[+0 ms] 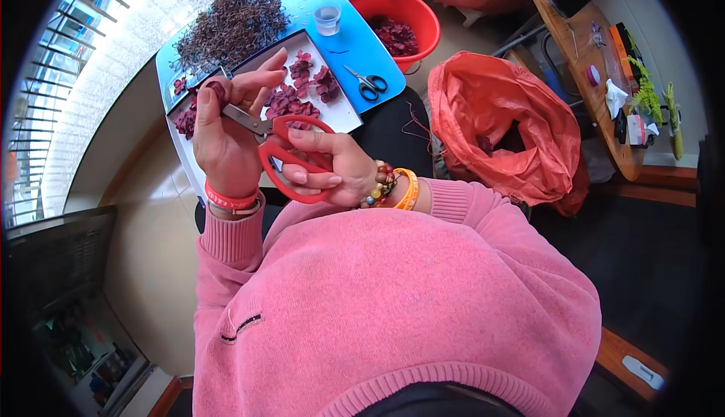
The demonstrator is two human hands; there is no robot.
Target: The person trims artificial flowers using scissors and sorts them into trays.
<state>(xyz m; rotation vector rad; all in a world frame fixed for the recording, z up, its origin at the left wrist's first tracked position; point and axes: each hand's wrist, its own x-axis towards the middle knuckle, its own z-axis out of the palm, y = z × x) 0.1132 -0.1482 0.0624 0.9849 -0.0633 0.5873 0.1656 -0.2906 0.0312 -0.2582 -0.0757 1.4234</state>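
My right hand [325,162] is closed round the red handles of a pair of scissors [281,127], whose blades point up and left toward my other hand. My left hand [230,134] pinches a small dark red flower [218,91] between thumb and index finger, with the other fingers raised. The blades reach close beside that flower; whether they touch it is unclear. Beneath my hands lies a white tray [343,112] with several dark red flowers [287,105] in it. Behind the tray, a heap of thin brown stems [234,28] rests on the blue table [385,58].
Small black-handled scissors [368,84] and a clear cup [327,20] are on the blue table. Beyond its right edge is a red basin [424,28] holding dark red pieces. A large open red bag [464,96] stands to the right, near a wooden table [563,32] with small items.
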